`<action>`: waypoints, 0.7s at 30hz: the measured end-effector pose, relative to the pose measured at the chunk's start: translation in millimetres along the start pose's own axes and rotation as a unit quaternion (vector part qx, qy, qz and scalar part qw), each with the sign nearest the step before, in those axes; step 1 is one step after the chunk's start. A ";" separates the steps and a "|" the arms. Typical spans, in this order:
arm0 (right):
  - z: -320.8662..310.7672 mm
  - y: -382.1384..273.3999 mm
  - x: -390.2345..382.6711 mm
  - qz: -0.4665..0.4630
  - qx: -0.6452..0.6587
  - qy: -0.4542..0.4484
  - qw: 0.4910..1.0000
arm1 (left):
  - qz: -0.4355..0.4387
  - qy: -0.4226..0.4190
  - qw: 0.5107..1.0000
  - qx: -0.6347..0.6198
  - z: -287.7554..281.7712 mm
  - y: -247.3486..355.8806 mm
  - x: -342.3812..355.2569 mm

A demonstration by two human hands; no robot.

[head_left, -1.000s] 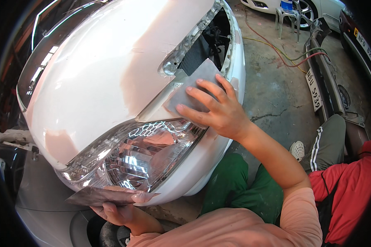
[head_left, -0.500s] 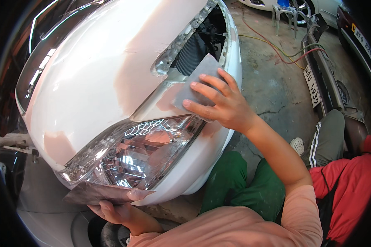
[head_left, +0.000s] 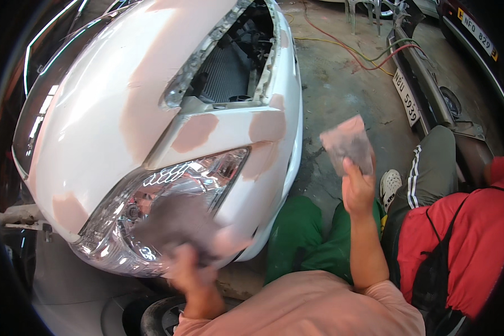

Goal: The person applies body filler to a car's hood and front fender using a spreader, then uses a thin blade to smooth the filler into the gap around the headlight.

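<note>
Right hand: your right hand (head_left: 357,191) grips the folded grey sandpaper-like sheet (head_left: 348,143), thumb on its near face; fingers behind hidden.
Left hand: your left hand (head_left: 191,274) pinches the dark sheet (head_left: 179,219), thumb over its near edge; motion blur hides the rest.
Change: the grey sheet is no longer flat on the white bumper cover (head_left: 235,123); it is now out to the right, with pinkish patches (head_left: 195,133) uncovered; the dark sheet is now farther up across the headlight (head_left: 225,168); likely a break in rubbing, as the right side has no panel contact.
Grey sheet place: in view over the concrete floor (head_left: 341,89), apart from the bumper cover, above your green trousers (head_left: 297,232).
Grey sheet axis: longer way appears to run steeply, from your thumb up and slightly left; free edge points away from you.
Dark sheet place: in front of the headlight; touching or apart, cannot tell.
Dark sheet axis: roughly crosswise, left to right; ends too smeared to fix.
</note>
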State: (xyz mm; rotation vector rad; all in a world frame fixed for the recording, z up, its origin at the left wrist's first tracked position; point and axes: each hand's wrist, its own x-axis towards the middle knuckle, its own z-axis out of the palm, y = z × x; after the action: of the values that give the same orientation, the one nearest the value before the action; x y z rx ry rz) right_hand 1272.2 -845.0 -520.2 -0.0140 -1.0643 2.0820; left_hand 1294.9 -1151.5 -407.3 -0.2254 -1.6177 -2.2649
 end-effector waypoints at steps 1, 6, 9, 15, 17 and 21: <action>-13.6 -1.2 -16.9 0.029 -0.016 0.005 0.999 | -0.100 -0.046 0.993 -0.034 19.4 -22.1 -8.2; -42.9 -39.8 -67.5 -0.052 -0.276 -0.120 0.952 | -0.375 -0.154 0.905 -0.125 105.8 -120.1 -21.3; -28.1 -71.0 -76.6 -0.105 -0.367 -0.247 0.891 | -0.374 -0.158 0.908 -0.105 125.6 -142.5 -28.9; -69.7 -40.0 -78.2 -0.122 -0.502 -0.250 0.819 | -0.375 -0.149 0.912 -0.077 127.6 -143.2 -34.2; -84.9 -36.5 -76.0 -0.080 -0.613 -0.287 0.732 | -0.385 -0.115 0.910 -0.099 120.9 -122.5 -29.1; -111.8 -8.0 -87.6 0.022 -0.458 -0.105 0.882 | -0.246 -0.173 0.954 0.003 89.2 -103.0 -30.7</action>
State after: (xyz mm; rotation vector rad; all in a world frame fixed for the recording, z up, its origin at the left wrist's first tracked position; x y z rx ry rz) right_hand 1375.7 -822.5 -615.1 -0.2876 -2.1076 1.4480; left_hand 1279.0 -1032.2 -478.3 -0.2497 -2.0451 -2.7063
